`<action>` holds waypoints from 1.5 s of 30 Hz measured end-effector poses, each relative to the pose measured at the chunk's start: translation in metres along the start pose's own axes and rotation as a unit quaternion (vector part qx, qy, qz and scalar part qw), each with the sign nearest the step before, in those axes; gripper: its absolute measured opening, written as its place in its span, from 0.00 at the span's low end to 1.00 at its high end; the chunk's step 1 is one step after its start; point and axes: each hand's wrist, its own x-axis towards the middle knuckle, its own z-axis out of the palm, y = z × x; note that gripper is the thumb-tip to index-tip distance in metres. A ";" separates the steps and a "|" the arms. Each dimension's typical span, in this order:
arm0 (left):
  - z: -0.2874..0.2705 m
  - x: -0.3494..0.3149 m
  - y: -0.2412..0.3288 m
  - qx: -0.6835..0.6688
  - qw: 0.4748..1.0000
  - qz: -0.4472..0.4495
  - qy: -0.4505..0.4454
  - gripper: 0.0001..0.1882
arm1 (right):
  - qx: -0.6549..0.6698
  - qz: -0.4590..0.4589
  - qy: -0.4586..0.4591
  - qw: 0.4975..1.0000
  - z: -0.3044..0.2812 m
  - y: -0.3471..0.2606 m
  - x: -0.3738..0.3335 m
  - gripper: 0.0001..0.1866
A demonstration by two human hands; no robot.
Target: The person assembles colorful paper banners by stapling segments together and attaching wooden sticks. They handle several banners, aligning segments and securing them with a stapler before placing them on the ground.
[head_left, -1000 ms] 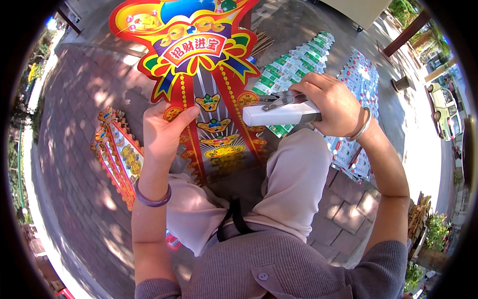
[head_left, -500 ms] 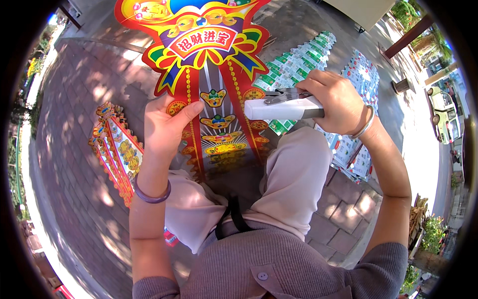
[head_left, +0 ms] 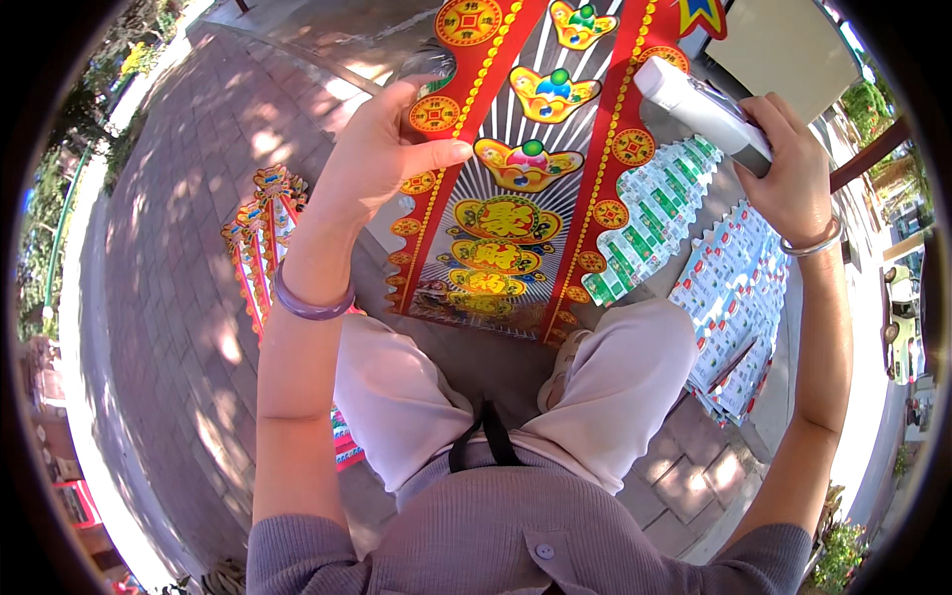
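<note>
A long red cardboard hanging decoration [head_left: 521, 169], printed with gold ingots and coins and with scalloped sides, stands in front of my knees. Its lower end is near the ground between my feet, and its top runs out of view. My left hand [head_left: 382, 154] grips its left edge, thumb on the printed face and fingers behind. In my right hand [head_left: 793, 169] is a white stapler [head_left: 694, 107] with a grey end and a metal arm, its tip at the decoration's right edge. Whether it touches the cardboard I cannot tell.
Red and gold cut-out decorations [head_left: 268, 233] lie on the paving [head_left: 164, 248] to the left. To the right are a green-and-white printed sheet [head_left: 654, 218] and a pile of blue-and-white sheets [head_left: 739, 297]. A beige box-like thing [head_left: 783, 55] stands behind, and a vehicle [head_left: 900, 317] far right.
The decoration has shifted upward and right in view, and now looks larger. My left hand grips lower along its edge. My right hand has moved up and right, with the stapler now tilted.
</note>
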 end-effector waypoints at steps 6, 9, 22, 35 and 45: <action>-0.017 -0.018 -0.002 0.087 0.995 -0.001 0.043 0.23 | -0.030 -0.001 0.058 0.998 -0.050 0.022 0.032 0.19; -0.024 -0.023 -0.003 0.066 0.997 0.007 0.034 0.20 | -0.096 0.014 0.069 0.993 -0.067 0.036 0.042 0.20; -0.031 -0.042 -0.008 0.109 0.993 0.023 0.041 0.12 | -0.220 0.036 0.105 0.969 -0.115 0.069 0.066 0.28; -0.028 -0.058 0.006 0.098 0.995 -0.002 0.031 0.16 | -0.185 0.034 0.115 0.975 -0.122 0.055 0.066 0.28; -0.029 -0.059 0.009 0.088 0.995 -0.041 0.013 0.08 | -0.201 0.017 0.100 0.974 -0.119 0.052 0.068 0.28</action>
